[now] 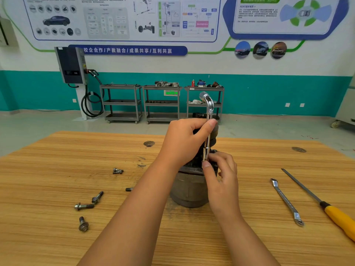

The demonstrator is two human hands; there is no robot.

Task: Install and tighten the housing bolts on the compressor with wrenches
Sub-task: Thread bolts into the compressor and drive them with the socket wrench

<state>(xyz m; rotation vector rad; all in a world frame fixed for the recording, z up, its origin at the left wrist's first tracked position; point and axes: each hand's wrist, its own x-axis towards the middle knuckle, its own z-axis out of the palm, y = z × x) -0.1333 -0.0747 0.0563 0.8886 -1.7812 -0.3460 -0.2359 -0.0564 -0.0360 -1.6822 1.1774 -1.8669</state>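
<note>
A dark grey compressor stands upright in the middle of the wooden table. A chrome wrench rises nearly vertically from its top, its bent socket end pointing up. My left hand grips the wrench's shaft near the middle, thumb pressed against it. My right hand pinches the wrench's lower end with thumb and fingertips at the compressor's top. The bolt under the wrench is hidden by my hands. Several loose bolts lie on the table to the left.
A second chrome wrench and a yellow-handled screwdriver lie on the table at the right. Three grey carts stand by the far teal wall, beside a wall charger with a hanging cable.
</note>
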